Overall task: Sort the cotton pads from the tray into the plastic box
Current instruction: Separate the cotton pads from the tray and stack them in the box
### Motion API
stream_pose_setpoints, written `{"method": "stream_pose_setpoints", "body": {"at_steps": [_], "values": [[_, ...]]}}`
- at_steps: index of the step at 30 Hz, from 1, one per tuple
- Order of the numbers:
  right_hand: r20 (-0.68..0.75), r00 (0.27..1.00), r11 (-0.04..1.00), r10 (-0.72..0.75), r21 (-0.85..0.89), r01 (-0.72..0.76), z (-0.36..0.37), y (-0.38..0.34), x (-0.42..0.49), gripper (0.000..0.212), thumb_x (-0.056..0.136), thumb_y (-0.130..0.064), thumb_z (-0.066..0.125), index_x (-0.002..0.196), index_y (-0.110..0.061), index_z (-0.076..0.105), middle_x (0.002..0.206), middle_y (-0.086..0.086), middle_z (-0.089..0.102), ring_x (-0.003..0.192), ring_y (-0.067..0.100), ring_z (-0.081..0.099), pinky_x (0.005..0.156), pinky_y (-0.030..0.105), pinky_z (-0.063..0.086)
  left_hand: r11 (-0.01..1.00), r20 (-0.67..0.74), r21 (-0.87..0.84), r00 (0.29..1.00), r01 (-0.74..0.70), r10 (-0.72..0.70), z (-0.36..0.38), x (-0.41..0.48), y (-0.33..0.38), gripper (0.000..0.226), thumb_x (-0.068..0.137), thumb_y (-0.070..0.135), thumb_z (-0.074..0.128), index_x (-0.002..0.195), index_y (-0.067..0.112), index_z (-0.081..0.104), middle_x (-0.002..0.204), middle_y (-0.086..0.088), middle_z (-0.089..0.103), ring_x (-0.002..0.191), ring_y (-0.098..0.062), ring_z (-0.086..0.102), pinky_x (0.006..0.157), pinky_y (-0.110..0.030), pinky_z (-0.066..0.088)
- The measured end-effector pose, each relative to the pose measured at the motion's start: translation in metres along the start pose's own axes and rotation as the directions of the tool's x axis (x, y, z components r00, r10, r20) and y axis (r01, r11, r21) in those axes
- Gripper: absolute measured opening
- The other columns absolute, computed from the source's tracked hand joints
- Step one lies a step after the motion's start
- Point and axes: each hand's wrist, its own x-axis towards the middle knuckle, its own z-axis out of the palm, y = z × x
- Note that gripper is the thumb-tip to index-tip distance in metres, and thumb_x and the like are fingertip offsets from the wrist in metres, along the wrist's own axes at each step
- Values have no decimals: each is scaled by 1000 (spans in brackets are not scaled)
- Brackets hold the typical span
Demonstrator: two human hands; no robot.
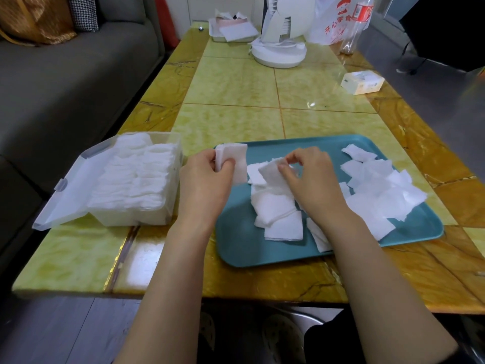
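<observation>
We are reaching both forearms forward over the near edge of the bench [236, 82], with bare wrists and the backs of both hands turned up to the camera. Our left hand [203, 179] is hovering above the left end of the teal tray [236, 248]. Its fingers are curled, and its thumb and fingertips are pinching a small stack of cotton pads [236, 158] which is standing almost upright above the tray's far-left corner. Our right hand [312, 185] is just beside it, over the middle of the tray. Its fingers are bent downward, and thumb and forefinger are pinching a single pad [270, 172] by its edge; the pad is tilted and lifted a little above the others.

The loose pads [380, 195] are lying scattered and overlapping on the tray, one heap under our hands and a bigger one to the right. The plastic box [136, 214] is standing on the bench just left of the tray, near our left hand, and rows of white pads [136, 174] are filling it. Its clear lid [70, 190] is hanging open to the left.

Far back on the bench a white fan base [279, 51], a small carton [362, 81] and a plastic bag [338, 19] are standing. A grey sofa [65, 74] is running along the left side.
</observation>
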Motion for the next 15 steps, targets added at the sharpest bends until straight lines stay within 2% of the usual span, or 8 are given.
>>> {"method": "stream_pose_setpoints", "body": {"at_steps": [3, 6, 7, 9, 11, 13, 15], "values": [[-167, 986, 979, 15, 205, 19, -5, -9, 1, 9, 91, -23, 57, 85, -17, 58, 80, -7, 52, 85, 13, 48, 71, 19, 32, 1000, 3, -2, 1000, 3, -3, 0, -1, 1, 20, 90, 19, 56, 83, 2, 65, 77, -13, 67, 64, -19, 52, 46, -14, 34], [-126, 990, 955, 70, 295, -30, -6, -12, 0, 14, 93, -24, 54, 80, -18, 52, 67, -12, 52, 63, 1, 48, 60, 13, 33, 1000, 8, 9, 1000, 9, -9, 0, -1, 1, 19, 90, 21, 56, 84, 6, 65, 74, -9, 65, 63, -17, 52, 46, -12, 35], [-85, 993, 961, 81, 272, -55, -6, -11, -1, 14, 94, -24, 53, 81, -17, 51, 69, -10, 54, 65, 1, 49, 59, 14, 32, 1000, 15, 7, 1000, 12, -12, 1, -1, 1, 19, 90, 21, 55, 84, 7, 65, 73, -7, 65, 63, -16, 53, 46, -11, 35], [2, 995, 980, 105, 171, -103, -1, -5, -1, 12, 94, -25, 51, 85, -17, 54, 83, -5, 58, 85, 10, 55, 68, 18, 32, 1000, 26, 10, 999, 18, -19, 1, -1, 0, 18, 90, 22, 55, 84, 8, 65, 71, -3, 63, 61, -11, 52, 46, -10, 35], [3, 997, 997, 80, 23, -80, 2, -1, 0, 13, 94, -25, 52, 91, -17, 61, 96, -1, 58, 102, 19, 50, 75, 20, 28, 1000, 32, 20, 999, 19, -20, 2, -1, 0, 16, 90, 22, 55, 83, 10, 64, 69, 0, 61, 59, -8, 51, 45, -9, 35], [-84, 996, 999, 30, 35, -28, 0, -2, 0, 12, 93, -24, 54, 88, -16, 61, 90, -2, 55, 93, 17, 48, 70, 19, 27, 1000, 40, 20, 999, 21, -21, 3, -1, 0, 16, 90, 21, 56, 83, 9, 64, 68, 1, 61, 60, -10, 53, 45, -12, 35], [-138, 989, 975, 61, 221, -29, -5, -9, -1, 13, 92, -23, 55, 82, -15, 58, 74, -6, 53, 73, 11, 48, 62, 20, 33, 1000, 45, 19, 999, 22, -23, 4, -1, 0, 15, 90, 21, 56, 83, 9, 64, 70, -1, 63, 64, -14, 56, 48, -16, 36]]}}
